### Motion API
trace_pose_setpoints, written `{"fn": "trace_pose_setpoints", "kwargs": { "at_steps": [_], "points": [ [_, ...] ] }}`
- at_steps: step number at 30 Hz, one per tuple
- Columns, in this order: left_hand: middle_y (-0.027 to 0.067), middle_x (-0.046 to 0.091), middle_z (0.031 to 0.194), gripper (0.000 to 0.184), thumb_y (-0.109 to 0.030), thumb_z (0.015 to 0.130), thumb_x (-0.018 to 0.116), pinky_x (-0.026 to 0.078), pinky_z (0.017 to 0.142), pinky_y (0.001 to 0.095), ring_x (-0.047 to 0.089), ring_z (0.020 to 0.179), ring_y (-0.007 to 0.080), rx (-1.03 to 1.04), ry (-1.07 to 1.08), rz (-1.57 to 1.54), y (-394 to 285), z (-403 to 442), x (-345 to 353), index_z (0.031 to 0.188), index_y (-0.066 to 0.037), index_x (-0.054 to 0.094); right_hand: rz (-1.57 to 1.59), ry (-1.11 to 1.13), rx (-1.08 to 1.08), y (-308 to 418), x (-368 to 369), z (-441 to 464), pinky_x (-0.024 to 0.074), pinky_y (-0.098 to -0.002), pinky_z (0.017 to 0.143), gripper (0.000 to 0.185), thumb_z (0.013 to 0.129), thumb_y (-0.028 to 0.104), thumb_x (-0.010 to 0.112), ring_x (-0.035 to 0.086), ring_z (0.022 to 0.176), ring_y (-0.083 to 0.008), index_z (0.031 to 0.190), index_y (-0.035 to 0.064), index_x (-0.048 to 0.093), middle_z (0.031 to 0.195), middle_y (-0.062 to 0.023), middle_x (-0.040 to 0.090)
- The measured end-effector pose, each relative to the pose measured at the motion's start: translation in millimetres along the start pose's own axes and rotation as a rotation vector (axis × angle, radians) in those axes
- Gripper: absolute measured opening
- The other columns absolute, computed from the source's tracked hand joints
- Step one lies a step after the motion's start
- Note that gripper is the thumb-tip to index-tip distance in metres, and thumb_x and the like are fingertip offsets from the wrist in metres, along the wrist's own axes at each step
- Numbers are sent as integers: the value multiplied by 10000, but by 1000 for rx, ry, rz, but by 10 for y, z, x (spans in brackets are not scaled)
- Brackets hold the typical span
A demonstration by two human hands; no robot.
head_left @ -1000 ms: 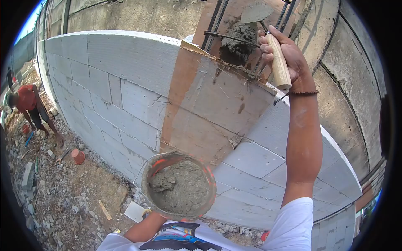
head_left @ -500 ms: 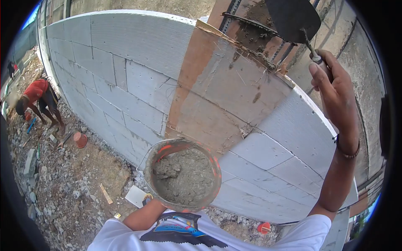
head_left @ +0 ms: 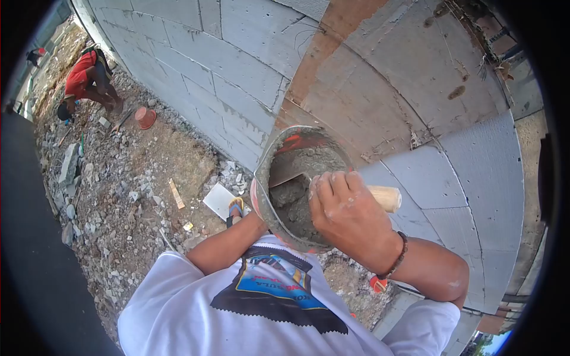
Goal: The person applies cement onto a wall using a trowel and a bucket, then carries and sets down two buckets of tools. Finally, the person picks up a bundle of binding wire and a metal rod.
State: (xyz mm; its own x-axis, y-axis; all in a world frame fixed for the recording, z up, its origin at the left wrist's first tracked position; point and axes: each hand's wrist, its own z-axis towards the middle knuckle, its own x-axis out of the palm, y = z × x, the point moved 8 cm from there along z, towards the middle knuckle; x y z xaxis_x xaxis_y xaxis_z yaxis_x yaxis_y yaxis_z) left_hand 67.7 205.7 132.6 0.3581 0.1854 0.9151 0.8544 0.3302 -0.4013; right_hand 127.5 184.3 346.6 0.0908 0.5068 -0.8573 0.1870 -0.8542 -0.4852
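Note:
A bucket (head_left: pixel 259 204) with a mortar-smeared rim is held up in front of my chest. Wet grey mortar (head_left: pixel 320 159) lies inside it. My left forearm (head_left: pixel 234 243) runs to the bucket's near side; the left hand itself is hidden behind and under the bucket, which it holds up. My right hand (head_left: pixel 350 204) is closed round the wooden handle (head_left: pixel 386 199) of a trowel, over the bucket's right side. The trowel's metal blade (head_left: pixel 286 180) reaches down into the mortar, partly covered by it.
A curved white block wall (head_left: pixel 249 77) rises ahead, with brown formwork boards (head_left: pixel 380 89) across it. Another person (head_left: pixel 89 77) bends over the rubble at left, near a reddish bucket (head_left: pixel 145 117). Stones and a pale slab (head_left: pixel 219 200) lie on the ground by my sandalled foot.
My right hand has come down from above the wall's top with the trowel, whose blade is now in the bucket. The view has swung left and down.

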Motion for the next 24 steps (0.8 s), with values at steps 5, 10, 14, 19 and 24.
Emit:
{"fn": "trace_pose_setpoints", "kwargs": {
  "at_steps": [5, 10, 14, 19, 24],
  "points": [
    [109, 477, 1450, 490, -251, 1028, 495, 423, 1114, 406, 473, 1325, 218, -18, -48, -227, 75, 39, -212, 1481, -101, 384, 114, -138, 106, -418, -403, -334, 445, -358, 694, 122, 764, 143, 636, 578, 782, -222, 849, 57, 656, 808, -78, 580],
    [111, 487, 1440, 477, -251, 1030, 490, 431, 1105, 405, 485, 1311, 218, -111, -76, -254, 324, 108, -356, 1471, -97, 397, 1, 18, 201, -162, 234, -234, 461, -327, 681, 286, 783, 131, 623, 575, 772, -207, 1036, -1, 650, 873, -82, 594],
    [113, 495, 1431, 466, -251, 1032, 486, 438, 1098, 403, 495, 1300, 219, -139, -99, -303, 392, 58, -547, 1463, -94, 407, 87, -3, 133, -285, -246, -462, 466, -338, 667, 276, 786, 129, 624, 572, 751, -223, 1022, -12, 650, 862, -91, 596],
    [115, 505, 1421, 454, -251, 1034, 482, 446, 1089, 402, 507, 1286, 219, -194, -140, -361, 462, -4, -841, 1453, -90, 420, 84, 231, 395, -681, 97, -514, 507, -366, 663, 168, 787, 104, 633, 628, 757, -246, 924, 10, 656, 838, -117, 628],
    [117, 514, 1411, 442, -252, 1036, 477, 455, 1080, 401, 519, 1272, 219, -278, -156, -405, 777, 18, -932, 1443, -85, 432, 356, 271, 197, -265, 614, -281, 569, -355, 694, 118, 771, 93, 653, 704, 800, -277, 865, 22, 660, 845, -146, 673]
  ]
}}
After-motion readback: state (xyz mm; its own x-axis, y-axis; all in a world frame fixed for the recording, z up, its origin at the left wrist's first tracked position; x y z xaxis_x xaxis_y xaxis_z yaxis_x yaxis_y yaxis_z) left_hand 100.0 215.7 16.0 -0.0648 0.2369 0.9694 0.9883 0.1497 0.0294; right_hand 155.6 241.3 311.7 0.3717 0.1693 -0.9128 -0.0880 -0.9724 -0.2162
